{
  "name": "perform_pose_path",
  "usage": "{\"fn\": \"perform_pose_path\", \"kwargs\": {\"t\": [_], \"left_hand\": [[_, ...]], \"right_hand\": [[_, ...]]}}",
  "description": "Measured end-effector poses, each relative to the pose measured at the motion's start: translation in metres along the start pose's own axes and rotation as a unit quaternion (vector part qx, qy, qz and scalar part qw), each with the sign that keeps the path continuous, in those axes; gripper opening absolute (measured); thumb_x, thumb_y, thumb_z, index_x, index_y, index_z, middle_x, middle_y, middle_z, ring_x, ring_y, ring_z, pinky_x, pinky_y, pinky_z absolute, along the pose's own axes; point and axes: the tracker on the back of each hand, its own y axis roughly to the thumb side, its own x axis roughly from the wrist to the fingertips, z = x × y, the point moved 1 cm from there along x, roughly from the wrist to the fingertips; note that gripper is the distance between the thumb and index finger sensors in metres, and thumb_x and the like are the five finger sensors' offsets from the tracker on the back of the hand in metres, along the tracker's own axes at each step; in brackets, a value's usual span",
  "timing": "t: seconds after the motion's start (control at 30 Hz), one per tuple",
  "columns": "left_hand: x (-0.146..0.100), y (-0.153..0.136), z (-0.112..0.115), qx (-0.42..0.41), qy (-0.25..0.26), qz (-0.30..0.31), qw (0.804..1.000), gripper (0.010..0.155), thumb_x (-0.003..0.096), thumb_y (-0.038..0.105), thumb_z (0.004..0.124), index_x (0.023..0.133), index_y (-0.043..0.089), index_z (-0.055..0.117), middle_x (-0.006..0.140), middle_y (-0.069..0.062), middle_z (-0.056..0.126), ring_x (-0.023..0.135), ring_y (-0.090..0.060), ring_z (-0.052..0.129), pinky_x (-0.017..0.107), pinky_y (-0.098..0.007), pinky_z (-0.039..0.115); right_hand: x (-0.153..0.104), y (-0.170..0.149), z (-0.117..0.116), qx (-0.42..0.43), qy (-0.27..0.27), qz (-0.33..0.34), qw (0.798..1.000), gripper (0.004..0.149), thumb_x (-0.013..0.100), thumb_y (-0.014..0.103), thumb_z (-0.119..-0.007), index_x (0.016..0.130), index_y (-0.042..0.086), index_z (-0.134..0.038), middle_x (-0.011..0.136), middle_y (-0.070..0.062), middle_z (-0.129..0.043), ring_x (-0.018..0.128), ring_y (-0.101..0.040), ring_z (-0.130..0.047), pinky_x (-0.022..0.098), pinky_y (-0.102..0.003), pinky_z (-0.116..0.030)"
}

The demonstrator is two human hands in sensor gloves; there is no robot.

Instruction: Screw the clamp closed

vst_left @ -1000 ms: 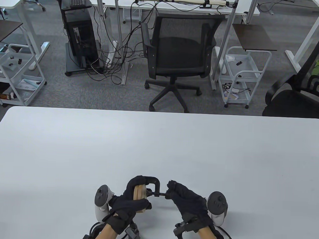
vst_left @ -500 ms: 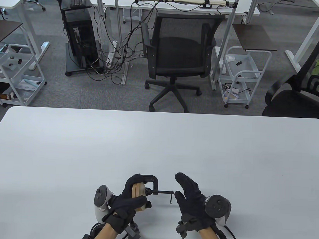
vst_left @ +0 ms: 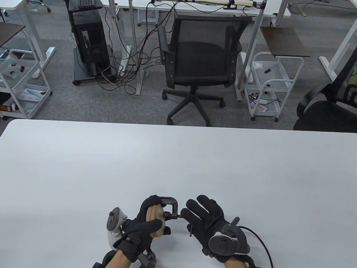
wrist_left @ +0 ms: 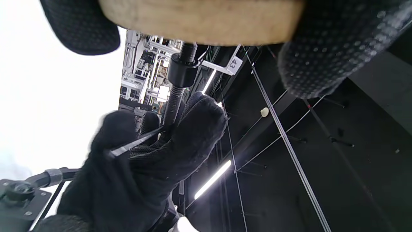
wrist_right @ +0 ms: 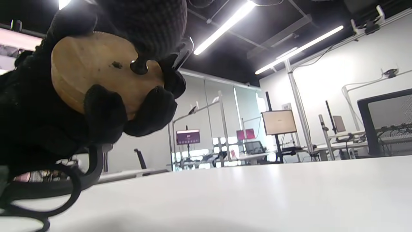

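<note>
A black C-clamp sits just above the table's near edge with round wooden discs in its mouth. My left hand grips the discs and the clamp frame. The screw points right. My right hand lies palm down over the screw's end, and the handle bar pokes out under it. In the left wrist view the right hand's fingers close around the screw and the bar. In the right wrist view the screw pad touches the disc.
The white table stretches away beyond the hands. A black office chair stands past its far edge. White carts and cables are on the floor behind. A cable loops from my right wrist.
My right hand let go of the screw handle and opened, then rolled palm down and came back onto it. My left hand and the clamp stayed almost still.
</note>
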Motion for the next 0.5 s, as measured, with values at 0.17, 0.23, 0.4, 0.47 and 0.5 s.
{"fn": "perform_pose_path", "kwargs": {"t": [0.17, 0.23, 0.4, 0.47, 0.5], "left_hand": [[0.001, 0.001, 0.003, 0.012, -0.009, 0.001, 1.0, 0.095, 0.0458, 0.058, 0.097, 0.114, 0.036, 0.035, 0.124, -0.001, 0.029, 0.1, -0.057, 0.049, 0.057, -0.063, 0.077], [0.002, 0.002, 0.003, 0.032, -0.011, 0.001, 0.999, 0.094, 0.0453, 0.057, 0.097, 0.114, 0.036, 0.036, 0.124, -0.001, 0.03, 0.1, -0.057, 0.049, 0.057, -0.064, 0.077], [0.001, 0.007, 0.003, 0.082, 0.002, 0.02, 0.996, 0.094, 0.0439, 0.058, 0.098, 0.113, 0.036, 0.038, 0.123, 0.0, 0.033, 0.099, -0.057, 0.051, 0.056, -0.063, 0.078], [0.001, 0.009, 0.004, 0.094, -0.007, 0.021, 0.995, 0.094, 0.0444, 0.058, 0.098, 0.113, 0.036, 0.037, 0.123, 0.0, 0.032, 0.1, -0.057, 0.05, 0.056, -0.063, 0.078], [0.001, 0.009, 0.005, 0.098, -0.008, 0.021, 0.995, 0.094, 0.0443, 0.058, 0.098, 0.113, 0.037, 0.037, 0.123, 0.0, 0.032, 0.1, -0.057, 0.05, 0.056, -0.063, 0.078]], "right_hand": [[-0.001, -0.006, -0.001, 0.126, -0.032, -0.057, 0.99, 0.055, 0.048, 0.037, -0.069, 0.101, 0.029, -0.061, 0.097, -0.001, -0.08, 0.094, -0.039, -0.065, 0.061, -0.066, -0.059], [-0.002, -0.01, -0.004, 0.181, -0.031, -0.082, 0.98, 0.054, 0.047, 0.037, -0.071, 0.1, 0.025, -0.066, 0.087, -0.003, -0.089, 0.085, -0.036, -0.08, 0.058, -0.064, -0.067], [-0.005, -0.027, -0.021, 0.413, -0.005, -0.193, 0.89, 0.056, 0.049, 0.036, -0.075, 0.1, 0.015, -0.067, 0.075, -0.004, -0.098, 0.073, -0.035, -0.091, 0.052, -0.059, -0.074], [-0.009, -0.032, -0.029, 0.505, -0.002, -0.239, 0.829, 0.058, 0.05, 0.036, -0.076, 0.099, 0.007, -0.065, 0.069, -0.007, -0.1, 0.066, -0.036, -0.094, 0.05, -0.058, -0.075], [-0.011, -0.033, -0.032, 0.535, -0.004, -0.254, 0.806, 0.058, 0.05, 0.035, -0.076, 0.098, 0.004, -0.065, 0.067, -0.01, -0.101, 0.064, -0.038, -0.094, 0.049, -0.059, -0.074]]}}
